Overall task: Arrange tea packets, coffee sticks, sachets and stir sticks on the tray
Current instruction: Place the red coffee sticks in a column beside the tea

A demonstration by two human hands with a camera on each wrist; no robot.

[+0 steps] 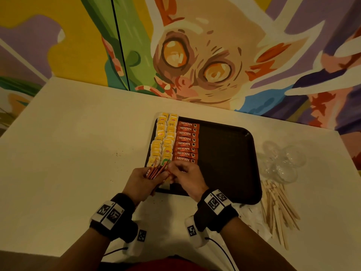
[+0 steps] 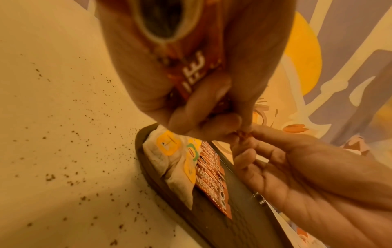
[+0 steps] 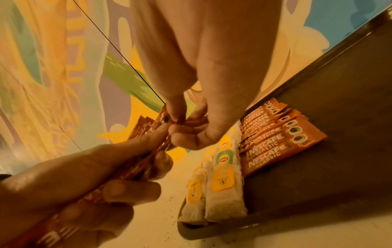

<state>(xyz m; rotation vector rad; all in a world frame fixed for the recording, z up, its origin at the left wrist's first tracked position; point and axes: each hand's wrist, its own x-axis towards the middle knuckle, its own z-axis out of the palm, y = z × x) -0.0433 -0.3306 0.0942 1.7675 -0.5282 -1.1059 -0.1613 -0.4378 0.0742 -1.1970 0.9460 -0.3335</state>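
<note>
The left hand [image 1: 141, 180] grips a fanned bundle of coffee sticks [image 1: 156, 171] over the near left corner of the tray [image 1: 224, 153], acting as a magazine so single sticks can be drawn off. The right hand [image 1: 185, 175] pinches one stick's end between thumb and fingers [image 3: 186, 134], palm turned down, wrist raised. On the tray, tea packets [image 1: 164, 139] lie in two columns along the left edge; laid sticks [image 1: 186, 141] form a column just beside them, likely extended next. Stir sticks [image 1: 277, 206] remain on the tabletop [image 1: 78, 153].

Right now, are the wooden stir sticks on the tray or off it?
Off. The wooden stir sticks lie on the table, right of the tray.
</note>
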